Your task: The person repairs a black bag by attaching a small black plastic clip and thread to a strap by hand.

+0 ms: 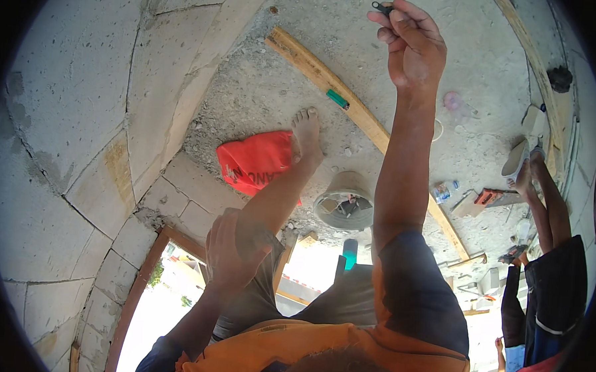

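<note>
My right hand [410, 44] is raised at the top, its fingers closed on a small dark object [383, 9] with a pale ring at one end. My left hand [235, 250] rests over my bent left knee, fingers draped and holding nothing that I can see. Below the raised hand, a long wooden plank [297, 53] lies diagonally on the dusty floor with a small green object [337, 98] on it. My bare left foot [307, 133] stands beside a crumpled red cloth [246, 160]. A grey bucket [344, 188] sits between my leg and right arm, with something unclear inside.
Pale block walls [75, 110] curve along the left above a framed opening [141, 279]. At right are a co-worker's legs [540, 196], a saw [493, 198], a plastic bottle [444, 191], a pale container [515, 159] and strips of wood [524, 33] along the wall.
</note>
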`<state>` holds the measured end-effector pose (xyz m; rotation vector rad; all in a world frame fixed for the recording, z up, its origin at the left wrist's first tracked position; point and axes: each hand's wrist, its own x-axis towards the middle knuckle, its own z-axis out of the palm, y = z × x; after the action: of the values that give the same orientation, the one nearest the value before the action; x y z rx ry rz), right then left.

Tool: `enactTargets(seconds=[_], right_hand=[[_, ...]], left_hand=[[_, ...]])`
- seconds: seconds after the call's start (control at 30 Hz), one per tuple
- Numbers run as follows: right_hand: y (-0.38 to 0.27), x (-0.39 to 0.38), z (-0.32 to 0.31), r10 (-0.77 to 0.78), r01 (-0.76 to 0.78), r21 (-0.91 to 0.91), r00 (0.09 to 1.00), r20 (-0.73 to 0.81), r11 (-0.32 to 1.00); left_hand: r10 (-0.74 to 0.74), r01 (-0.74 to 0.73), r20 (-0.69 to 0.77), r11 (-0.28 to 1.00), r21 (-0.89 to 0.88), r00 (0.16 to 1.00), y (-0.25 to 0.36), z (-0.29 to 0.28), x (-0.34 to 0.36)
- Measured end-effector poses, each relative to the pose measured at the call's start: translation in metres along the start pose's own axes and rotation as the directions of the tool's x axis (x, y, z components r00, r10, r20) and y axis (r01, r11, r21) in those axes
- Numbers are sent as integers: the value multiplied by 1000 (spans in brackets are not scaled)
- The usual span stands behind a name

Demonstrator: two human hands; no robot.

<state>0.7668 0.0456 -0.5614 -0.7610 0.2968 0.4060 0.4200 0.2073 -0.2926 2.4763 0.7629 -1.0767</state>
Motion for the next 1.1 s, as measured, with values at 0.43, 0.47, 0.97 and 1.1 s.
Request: enactTargets(seconds=[0.43, 0.47, 0.97, 1.1], right_hand=[[-253, -226, 162, 18, -58, 144, 963, 269, 988], [-278, -246, 178, 40, -68, 98, 965, 259, 993], [-511, -549, 365, 18, 72, -220, 923, 384, 973], [-528, -614, 391, 56, 1, -139, 914, 401, 990]], left_hand=[[28, -27, -59, 999, 20, 998, 42, 37, -65], [15, -12, -62, 999, 40, 998, 45, 41, -72], [387, -569, -528, -8, -822, 756, 214, -258, -372], [619, -826, -697, -134, -547, 362, 211, -310, -456]])
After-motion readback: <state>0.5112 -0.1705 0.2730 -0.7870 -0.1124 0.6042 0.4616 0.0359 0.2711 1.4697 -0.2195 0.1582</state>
